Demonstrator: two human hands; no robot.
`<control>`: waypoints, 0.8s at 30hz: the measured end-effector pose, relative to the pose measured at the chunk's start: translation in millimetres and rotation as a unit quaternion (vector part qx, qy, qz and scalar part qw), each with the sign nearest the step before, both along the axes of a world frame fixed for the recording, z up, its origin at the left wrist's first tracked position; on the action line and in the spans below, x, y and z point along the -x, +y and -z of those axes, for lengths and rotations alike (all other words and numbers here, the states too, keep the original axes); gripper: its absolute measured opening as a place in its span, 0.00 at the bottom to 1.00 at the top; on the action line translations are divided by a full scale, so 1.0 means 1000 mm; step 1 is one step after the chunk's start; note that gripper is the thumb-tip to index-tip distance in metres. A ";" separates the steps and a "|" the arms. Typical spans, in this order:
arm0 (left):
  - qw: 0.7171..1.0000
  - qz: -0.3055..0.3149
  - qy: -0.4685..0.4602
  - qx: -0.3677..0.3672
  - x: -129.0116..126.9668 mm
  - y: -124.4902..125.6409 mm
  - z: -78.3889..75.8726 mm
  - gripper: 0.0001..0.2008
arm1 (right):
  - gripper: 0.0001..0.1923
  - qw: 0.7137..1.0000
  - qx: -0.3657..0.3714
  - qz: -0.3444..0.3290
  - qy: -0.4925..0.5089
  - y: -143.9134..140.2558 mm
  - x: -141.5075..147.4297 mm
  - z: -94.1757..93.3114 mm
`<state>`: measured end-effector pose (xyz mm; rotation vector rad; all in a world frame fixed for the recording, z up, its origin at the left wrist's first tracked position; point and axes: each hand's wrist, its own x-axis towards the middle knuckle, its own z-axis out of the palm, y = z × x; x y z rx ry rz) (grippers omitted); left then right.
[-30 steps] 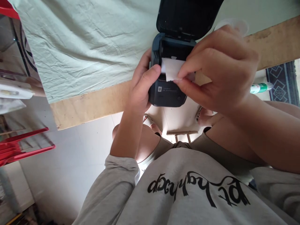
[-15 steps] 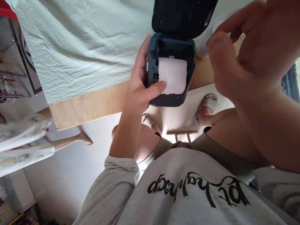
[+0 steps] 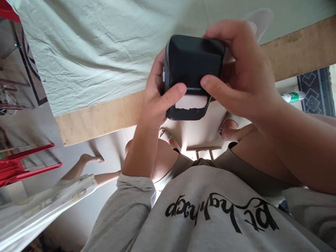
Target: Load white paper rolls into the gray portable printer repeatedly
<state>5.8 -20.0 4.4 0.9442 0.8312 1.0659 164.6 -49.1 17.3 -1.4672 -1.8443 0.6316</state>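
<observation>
While a red chair (image 3: 26, 164) stands off at the far left and another person's bare foot (image 3: 90, 159) rests on the floor, the left hand (image 3: 157, 94) grips the side of a small dark label printer (image 3: 193, 66), thumb pressed on its front. White paper (image 3: 191, 102) pokes from the slot under the shut lid. The right hand (image 3: 241, 73) wraps over the printer's top and far side, thumb on its front. Beneath lies a pale cloth (image 3: 91, 49) on a wooden table (image 3: 301, 49).
</observation>
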 end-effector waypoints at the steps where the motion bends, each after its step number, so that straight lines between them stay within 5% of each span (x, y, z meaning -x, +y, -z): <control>1: 1.000 -0.007 -0.010 -0.012 -0.002 -0.001 -0.001 0.16 | 0.28 1.000 0.006 -0.005 0.000 0.001 0.000 0.002; 8: 0.994 0.093 -0.018 -0.045 0.011 0.010 0.012 0.15 | 0.29 0.998 -0.004 -0.019 -0.059 0.005 -0.002 0.000; 13: 0.997 0.070 -0.032 -0.030 0.008 0.007 0.010 0.14 | 0.27 0.997 0.005 -0.005 -0.073 0.006 0.000 0.000; 19: 0.993 0.068 -0.092 -0.023 0.000 0.005 0.001 0.12 | 0.23 0.990 -0.105 -0.017 -0.087 0.004 -0.001 -0.001; 24: 0.991 0.039 -0.129 0.002 0.001 0.008 0.001 0.14 | 0.22 0.990 -0.116 -0.044 -0.070 0.001 -0.001 -0.005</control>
